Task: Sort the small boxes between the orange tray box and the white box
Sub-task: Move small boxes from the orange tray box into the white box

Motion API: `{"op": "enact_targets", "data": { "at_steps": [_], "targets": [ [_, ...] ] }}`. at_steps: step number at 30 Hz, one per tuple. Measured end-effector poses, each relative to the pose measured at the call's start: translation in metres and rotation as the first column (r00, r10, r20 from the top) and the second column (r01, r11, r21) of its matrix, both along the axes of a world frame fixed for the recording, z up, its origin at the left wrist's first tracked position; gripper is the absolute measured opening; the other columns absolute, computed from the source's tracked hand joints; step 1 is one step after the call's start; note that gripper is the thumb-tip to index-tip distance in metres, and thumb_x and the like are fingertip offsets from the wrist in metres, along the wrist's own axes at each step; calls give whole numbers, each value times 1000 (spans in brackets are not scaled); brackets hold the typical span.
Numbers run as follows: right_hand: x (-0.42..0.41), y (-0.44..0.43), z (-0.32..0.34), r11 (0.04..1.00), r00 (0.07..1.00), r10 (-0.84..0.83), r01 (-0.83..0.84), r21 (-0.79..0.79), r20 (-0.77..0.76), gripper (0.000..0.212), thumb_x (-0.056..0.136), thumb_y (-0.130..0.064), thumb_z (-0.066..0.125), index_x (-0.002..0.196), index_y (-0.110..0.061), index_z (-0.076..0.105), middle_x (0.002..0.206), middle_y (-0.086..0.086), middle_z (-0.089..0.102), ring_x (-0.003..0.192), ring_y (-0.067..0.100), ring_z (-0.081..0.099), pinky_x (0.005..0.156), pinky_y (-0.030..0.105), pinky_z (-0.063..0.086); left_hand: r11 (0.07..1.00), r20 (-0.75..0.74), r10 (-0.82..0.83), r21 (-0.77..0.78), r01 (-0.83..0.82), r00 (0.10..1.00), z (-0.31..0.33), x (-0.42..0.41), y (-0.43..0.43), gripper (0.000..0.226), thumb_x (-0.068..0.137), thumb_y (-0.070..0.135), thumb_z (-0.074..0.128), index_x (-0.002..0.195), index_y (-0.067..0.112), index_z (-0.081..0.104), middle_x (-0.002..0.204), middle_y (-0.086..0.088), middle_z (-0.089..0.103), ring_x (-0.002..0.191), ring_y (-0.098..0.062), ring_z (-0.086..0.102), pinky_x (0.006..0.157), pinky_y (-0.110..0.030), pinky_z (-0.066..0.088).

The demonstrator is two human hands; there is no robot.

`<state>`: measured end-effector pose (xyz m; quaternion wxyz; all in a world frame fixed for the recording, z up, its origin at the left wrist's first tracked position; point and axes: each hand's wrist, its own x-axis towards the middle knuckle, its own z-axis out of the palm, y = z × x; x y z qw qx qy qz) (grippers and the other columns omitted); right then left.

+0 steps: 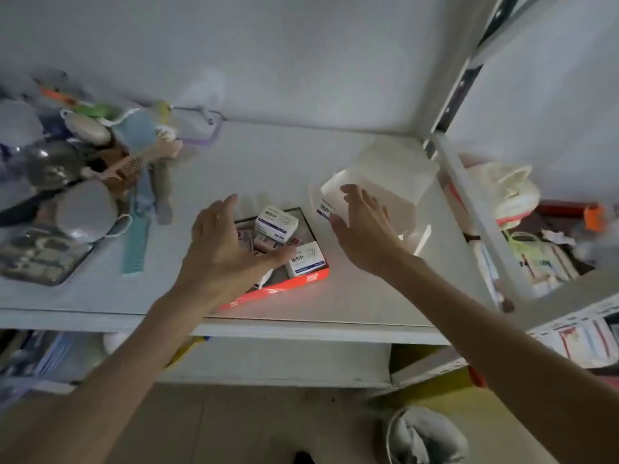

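Observation:
An orange tray box (301, 282) lies on the white shelf (351, 303), holding several small boxes. One white small box (276, 223) stands at its back, another (306, 259) lies at its right front, and pinkish ones (264, 244) sit between. My left hand (224, 242) hovers over the tray's left side, fingers spread, holding nothing. To the right stands the white box (385, 185), tilted and open. A small white box with blue print (326, 209) sits at its front left edge, partly hidden by my right hand (365, 229), which is spread open beside it.
Clutter fills the shelf's left: a teal comb (135, 244), a wooden comb (117, 167), face masks (87, 211) and a dark tray (40, 256). A metal shelf post (469, 202) rises at right, with bags and a shoe behind. Lower shelves hold more items.

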<state>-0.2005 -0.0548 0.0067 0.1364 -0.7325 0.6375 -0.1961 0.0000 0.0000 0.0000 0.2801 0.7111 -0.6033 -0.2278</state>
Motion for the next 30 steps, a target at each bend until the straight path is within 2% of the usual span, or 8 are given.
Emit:
{"op": "enact_targets", "data": {
  "at_steps": [3,6,8,12,17,22,26,30],
  "targets": [
    [4,-8,-6,997,995,-70,69,-26,-70,38,93,-22,47,128,-8,43,124,16,60,113,37,53,93,43,38,994,72,-52,105,44,996,-7,-6,3,147,34,87,66,151,23,4,159,-3,10,147,-24,-1,116,-53,18],
    [2,-8,-3,993,992,-121,121,-2,-47,27,90,-17,47,114,-9,59,111,21,65,96,43,59,70,37,41,991,56,-81,116,74,995,-15,-8,9,148,38,82,71,151,24,-6,162,-5,-6,147,-25,-15,115,-53,10],
    [-5,-4,0,995,994,-95,95,-7,-59,24,89,-15,49,106,-9,64,105,22,65,89,45,59,66,37,43,995,51,-63,85,59,997,-16,-4,10,149,38,78,75,151,24,-5,162,-6,-7,147,-25,-16,115,-53,11],
    [-30,12,4,1000,996,-2,4,29,-90,19,86,-8,51,96,-9,67,103,20,69,87,43,61,71,46,53,997,50,-61,52,58,997,-20,11,0,149,27,81,76,147,22,11,155,-8,18,146,-27,6,113,-55,26],
    [-52,34,1,998,998,54,-52,38,-34,35,91,-3,50,119,-18,65,124,12,66,114,36,56,94,43,49,990,-87,-107,80,114,990,-10,31,-24,144,23,73,85,141,25,19,133,4,54,122,-18,52,103,-44,44],
    [-44,45,-3,991,991,135,-135,-2,-12,34,90,3,50,112,-14,68,113,12,70,105,35,58,98,38,42,987,-178,-137,64,151,974,-11,26,-34,137,26,64,91,139,23,25,129,10,57,117,-12,57,102,-38,45],
    [-33,56,-4,982,982,187,-186,6,-22,36,92,4,46,115,-15,66,112,7,69,102,27,54,90,25,25,989,-248,-134,30,146,959,-14,24,-33,130,34,49,95,141,20,27,121,14,58,111,-8,58,100,-32,45],
    [-31,58,10,978,976,207,-204,52,-61,28,94,-14,51,119,-20,62,120,0,65,112,22,50,90,21,17,984,-261,-172,3,179,950,-11,33,-25,113,46,40,92,139,21,32,112,26,53,105,5,55,88,-15,43]
  ]
}}
